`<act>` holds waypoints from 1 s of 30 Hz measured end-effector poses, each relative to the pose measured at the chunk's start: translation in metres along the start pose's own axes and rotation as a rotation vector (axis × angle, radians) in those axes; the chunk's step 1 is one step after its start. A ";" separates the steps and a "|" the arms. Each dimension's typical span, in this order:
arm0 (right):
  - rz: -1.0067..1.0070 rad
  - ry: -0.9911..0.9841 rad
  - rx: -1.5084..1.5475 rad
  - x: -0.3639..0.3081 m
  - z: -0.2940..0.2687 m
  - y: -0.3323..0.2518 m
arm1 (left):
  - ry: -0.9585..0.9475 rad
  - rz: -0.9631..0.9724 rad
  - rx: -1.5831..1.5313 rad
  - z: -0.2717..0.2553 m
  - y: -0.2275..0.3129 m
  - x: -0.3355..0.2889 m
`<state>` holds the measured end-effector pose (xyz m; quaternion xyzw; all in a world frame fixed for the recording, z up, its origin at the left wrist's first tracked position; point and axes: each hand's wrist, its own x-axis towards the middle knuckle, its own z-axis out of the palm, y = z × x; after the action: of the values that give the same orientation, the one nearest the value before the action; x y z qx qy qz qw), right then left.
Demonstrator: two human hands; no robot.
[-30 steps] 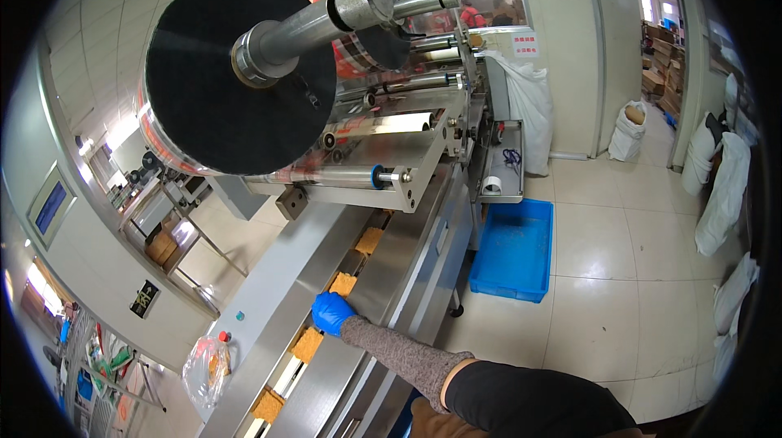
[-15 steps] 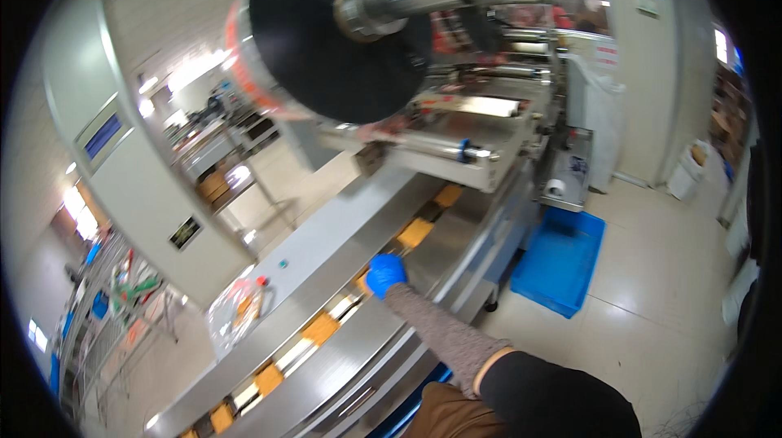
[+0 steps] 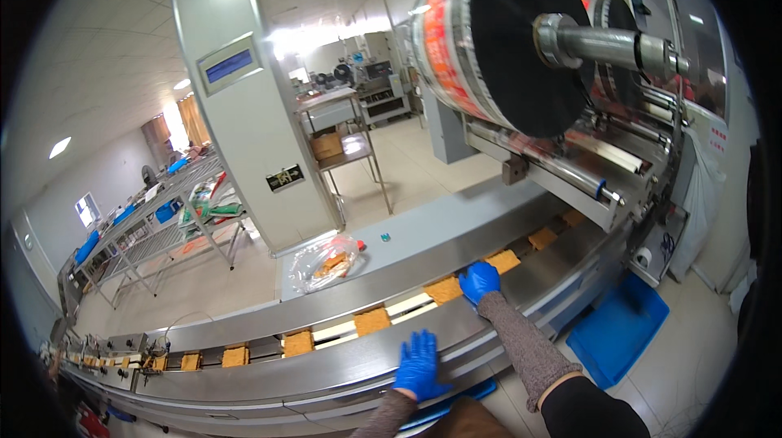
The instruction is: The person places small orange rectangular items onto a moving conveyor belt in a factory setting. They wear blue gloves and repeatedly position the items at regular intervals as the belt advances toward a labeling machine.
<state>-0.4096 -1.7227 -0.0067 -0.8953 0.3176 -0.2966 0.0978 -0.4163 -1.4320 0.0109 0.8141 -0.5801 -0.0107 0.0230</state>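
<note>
Golden-brown, roughly square snack pieces (image 3: 372, 321) lie spaced out in a row along a steel conveyor channel (image 3: 330, 334). My right hand (image 3: 479, 281), in a blue glove, reaches into the channel. It is between two pieces, touching or nearly touching the snack piece (image 3: 444, 290) on its left; another snack piece (image 3: 503, 260) lies just to its right. Its fingertips point down and are partly hidden, so their grip does not show. My left hand (image 3: 419, 366), also blue-gloved, is spread flat over the near steel edge of the conveyor, holding nothing.
A large film roll (image 3: 521, 39) overhangs the conveyor at upper right. On the grey ledge beyond the channel lies a clear plastic bag (image 3: 326, 265) with broken pieces inside. A blue crate (image 3: 619, 328) sits on the floor at right. A pillar (image 3: 252, 112) rises behind the ledge.
My view has swung left, so the roll and machine now sit farther right. My left hand has come into view at the near edge. My right hand is still at the channel.
</note>
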 end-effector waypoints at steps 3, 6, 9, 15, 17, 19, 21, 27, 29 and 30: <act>0.114 -0.194 -0.121 -0.002 -0.025 -0.003 | -0.001 0.023 -0.025 -0.001 0.028 0.033; 0.170 -0.366 -0.156 0.003 -0.020 -0.003 | -0.027 0.007 -0.024 -0.001 0.027 0.046; 0.145 -0.431 -0.076 0.010 -0.015 0.007 | -0.017 -0.001 -0.010 -0.003 0.022 0.052; 0.227 -0.444 0.062 0.030 -0.013 0.059 | 0.077 0.034 -0.060 0.004 0.005 0.052; 0.214 -0.438 0.058 0.030 -0.025 0.056 | 0.087 0.026 -0.061 0.006 -0.001 0.051; 0.223 -0.405 0.019 0.031 -0.022 0.083 | 0.073 0.043 -0.052 0.000 0.003 0.057; 0.224 -0.363 -0.081 0.033 -0.022 0.088 | 0.087 0.042 -0.037 0.001 0.001 0.060; -0.038 0.054 -0.068 0.027 -0.023 0.088 | 0.077 0.015 -0.036 0.000 -0.005 0.069; -0.149 0.091 -0.012 0.021 -0.034 0.067 | 0.083 0.007 -0.035 0.002 -0.006 0.073; -0.109 0.032 -0.052 0.016 -0.031 0.064 | 0.089 0.013 -0.035 0.002 -0.005 0.075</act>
<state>-0.4506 -1.7825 0.0028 -0.9087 0.2775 -0.3073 0.0533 -0.3870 -1.5017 0.0091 0.8094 -0.5836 0.0155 0.0629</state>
